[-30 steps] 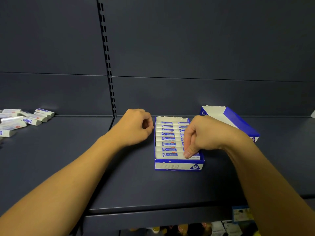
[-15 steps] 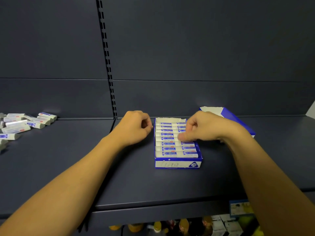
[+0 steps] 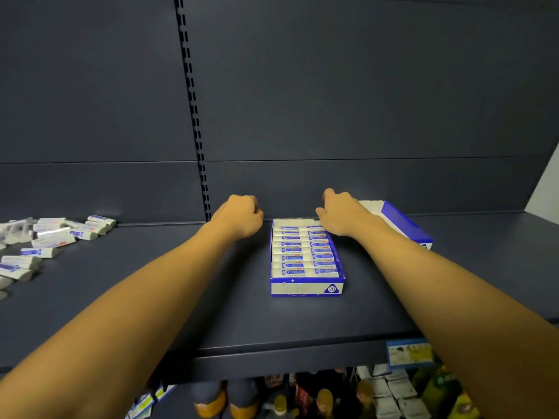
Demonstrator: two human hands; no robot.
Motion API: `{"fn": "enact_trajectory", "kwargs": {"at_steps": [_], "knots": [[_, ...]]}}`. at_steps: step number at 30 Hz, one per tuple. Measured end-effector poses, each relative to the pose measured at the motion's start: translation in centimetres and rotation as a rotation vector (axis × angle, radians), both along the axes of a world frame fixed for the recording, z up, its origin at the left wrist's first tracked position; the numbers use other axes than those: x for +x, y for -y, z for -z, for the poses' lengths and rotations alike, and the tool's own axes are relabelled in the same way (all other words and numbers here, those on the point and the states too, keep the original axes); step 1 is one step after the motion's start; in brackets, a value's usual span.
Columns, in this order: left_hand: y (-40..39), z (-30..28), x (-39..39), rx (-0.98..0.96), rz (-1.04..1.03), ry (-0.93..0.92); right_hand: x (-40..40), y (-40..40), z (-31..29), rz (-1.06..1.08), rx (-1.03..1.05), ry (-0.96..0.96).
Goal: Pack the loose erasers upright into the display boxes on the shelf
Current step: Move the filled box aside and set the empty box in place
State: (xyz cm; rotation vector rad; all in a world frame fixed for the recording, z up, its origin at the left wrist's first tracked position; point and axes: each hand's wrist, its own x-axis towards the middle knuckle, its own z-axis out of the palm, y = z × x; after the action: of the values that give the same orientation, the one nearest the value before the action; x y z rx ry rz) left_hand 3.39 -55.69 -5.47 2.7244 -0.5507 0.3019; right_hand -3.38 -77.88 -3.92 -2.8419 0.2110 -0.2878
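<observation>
The light, stiff display box [image 3: 307, 258], packed full near the shelf's back edge, is best taken by its side walls, while the left hand [image 3: 239, 217] is held curled on nothing and the right hand [image 3: 340, 214] is rested loosely open on its far rim.

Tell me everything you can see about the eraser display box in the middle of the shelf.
The display box is an open-topped blue and white cardboard tray with a "2B" triangle on its front wall. It sits flat on the dark shelf, filled with two columns of white erasers in blue-printed sleeves. The right hand reaches over its far right corner; the left hand rests just beside its far left corner.
</observation>
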Motion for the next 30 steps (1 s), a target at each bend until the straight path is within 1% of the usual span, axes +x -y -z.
{"fn": "enact_trajectory", "kwargs": {"at_steps": [5, 7, 9, 13, 15, 17, 20, 22, 24, 26, 30], "knots": [[0.9, -1.0, -1.0, 0.122, -0.038, 0.004, -0.7, 0.5, -0.6, 0.025, -0.120, -0.020], [1.1, -1.1, -1.0, 0.119, -0.049, -0.040, -1.0, 0.8, -0.8, 0.035, -0.126, -0.040], [1.3, -0.9, -1.0, 0.081, -0.028, -0.125, -1.3, 0.9, -0.9, 0.030, -0.055, -0.104], [2.1, -1.1, -1.7, 0.008, 0.012, -0.239, -1.8, 0.6, -1.2, -0.004, 0.213, -0.327], [2.4, -1.2, -2.1, -0.036, 0.009, -0.293, -2.2, 0.5, -1.1, -0.023, 0.332, -0.395], [2.7, -1.3, -2.5, -0.090, -0.008, -0.360, -2.3, 0.6, -0.9, -0.013, 0.413, -0.395], [2.9, -1.3, -2.6, -0.227, -0.056, -0.451, -2.1, 0.6, -0.6, -0.002, 0.498, -0.367], [2.9, -1.3, -2.5, -0.270, -0.094, -0.446, -1.5, 0.6, -0.3, 0.006, 0.547, -0.346], [3.0, -1.3, -1.8, -0.266, -0.129, -0.403, -0.7, 0.5, -0.1, 0.017, 0.566, -0.320], [2.9, -1.1, -0.9, -0.235, -0.147, -0.337, 0.2, 0.3, 0.3, 0.035, 0.541, -0.271], [2.6, -0.5, 0.9, -0.248, -0.184, -0.290, 2.3, 0.1, 1.3, 0.056, 0.374, -0.151]]}}
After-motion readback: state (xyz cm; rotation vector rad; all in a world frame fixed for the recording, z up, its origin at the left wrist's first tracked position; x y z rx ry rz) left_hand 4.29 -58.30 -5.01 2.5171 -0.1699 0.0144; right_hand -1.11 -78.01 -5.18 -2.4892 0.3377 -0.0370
